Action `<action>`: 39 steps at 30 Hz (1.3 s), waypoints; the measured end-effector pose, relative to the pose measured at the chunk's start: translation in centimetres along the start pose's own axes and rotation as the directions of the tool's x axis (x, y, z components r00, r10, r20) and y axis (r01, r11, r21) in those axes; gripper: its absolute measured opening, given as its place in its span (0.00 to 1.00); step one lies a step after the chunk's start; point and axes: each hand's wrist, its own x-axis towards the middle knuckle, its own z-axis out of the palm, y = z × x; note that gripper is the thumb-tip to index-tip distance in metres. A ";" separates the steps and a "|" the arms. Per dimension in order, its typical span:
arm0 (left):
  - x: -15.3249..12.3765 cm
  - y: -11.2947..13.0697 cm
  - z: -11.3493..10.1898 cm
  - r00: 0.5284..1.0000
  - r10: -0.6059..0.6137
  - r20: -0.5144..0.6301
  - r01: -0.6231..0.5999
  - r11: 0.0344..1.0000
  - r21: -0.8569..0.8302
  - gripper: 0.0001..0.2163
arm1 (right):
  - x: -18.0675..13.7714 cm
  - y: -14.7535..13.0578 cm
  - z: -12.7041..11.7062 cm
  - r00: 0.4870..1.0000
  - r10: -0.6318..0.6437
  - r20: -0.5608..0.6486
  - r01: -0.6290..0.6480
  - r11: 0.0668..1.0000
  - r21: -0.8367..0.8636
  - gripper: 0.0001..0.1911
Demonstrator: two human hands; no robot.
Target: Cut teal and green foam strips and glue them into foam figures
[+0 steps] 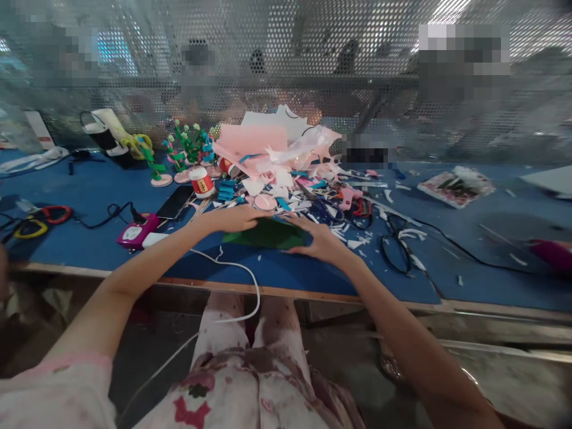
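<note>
Head view: two hands pressed on one green sheet at the frame's centre.

One green sheet point(268, 233) lay flat on the blue table point(89, 244), near its front edge. Left hand point(232, 218) rested on the sheet's left corner, fingers together and flat; right hand point(319, 241) lay on its right edge, fingers spread, pinching nothing that could be seen. Just behind the sheet sat one heap of pink and white scraps point(277, 155). Left of centre lay one phone point(175, 202), one red-and-white cup point(202, 182) and one pink device point(136, 231) with a black cable. One white cable point(243, 274) hung over the table edge. Green paper flowers point(187, 146) stood at upper left; their count was unclear.
</note>
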 end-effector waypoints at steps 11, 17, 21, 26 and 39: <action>2.9 -2.3 -6.1 0.992 -0.001 -0.128 -0.024 0.981 -0.194 0.30 | 8.1 2.4 -3.0 0.832 0.308 -0.462 -0.012 0.842 0.540 0.16; 3.9 -4.2 -5.4 0.965 0.008 -0.263 -0.093 0.945 -0.312 0.24 | 7.8 4.1 -2.3 0.815 0.461 -0.350 -0.045 0.652 0.757 0.26; 4.0 -6.1 -5.4 0.946 -0.016 -0.322 -0.142 0.875 -0.462 0.23 | 7.0 4.4 -2.5 0.838 0.400 -0.372 0.010 0.669 0.744 0.29; 4.1 -6.8 -5.0 0.957 -0.079 -0.279 -0.097 0.820 -0.565 0.23 | 6.9 3.9 -2.0 0.913 0.140 -0.384 0.112 0.818 0.564 0.36; 4.3 -3.6 -4.8 0.945 -0.090 -0.314 -0.094 0.845 -0.526 0.20 | 7.1 1.3 -0.1 0.756 0.527 -0.389 -0.053 0.641 0.766 0.21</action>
